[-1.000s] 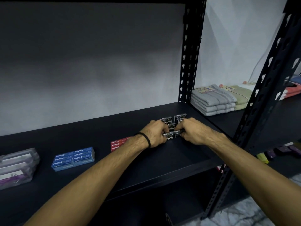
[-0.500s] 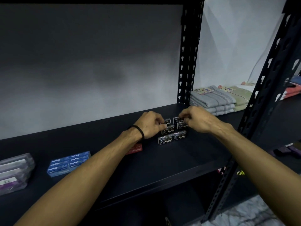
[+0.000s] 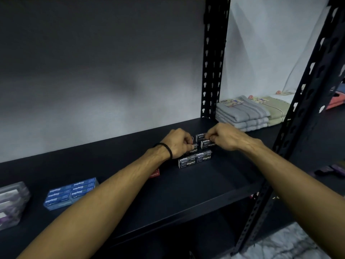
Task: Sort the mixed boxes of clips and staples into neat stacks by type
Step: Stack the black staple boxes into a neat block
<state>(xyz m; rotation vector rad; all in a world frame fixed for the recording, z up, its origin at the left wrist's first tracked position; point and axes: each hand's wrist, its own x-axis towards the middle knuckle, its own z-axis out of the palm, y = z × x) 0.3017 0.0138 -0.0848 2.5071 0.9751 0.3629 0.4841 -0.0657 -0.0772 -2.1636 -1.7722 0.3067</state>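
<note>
— Where were the black staple boxes (image 3: 195, 157)?

— Centre of frame, clustered on the dark shelf (image 3: 186, 187).

— The hands?

— Left hand (image 3: 179, 143) pinched one box; right hand (image 3: 224, 136) pinched another beside it.

— Other stock?

— Blue staple boxes (image 3: 71, 192) lower left; a red box (image 3: 154, 173) partly hidden behind the left forearm.

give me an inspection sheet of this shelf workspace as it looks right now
Surface: black shelf, dark.
Job's things: black staple boxes in rows; blue staple boxes grouped left; red staple box half hidden by forearm; clear clip boxes stacked far left.
Clutter: nothing seen.
Grippers: left hand and right hand each pinch a black box.
Cables: thin cord on the right wall.
Surroundings: folded towels on next shelf.
</note>
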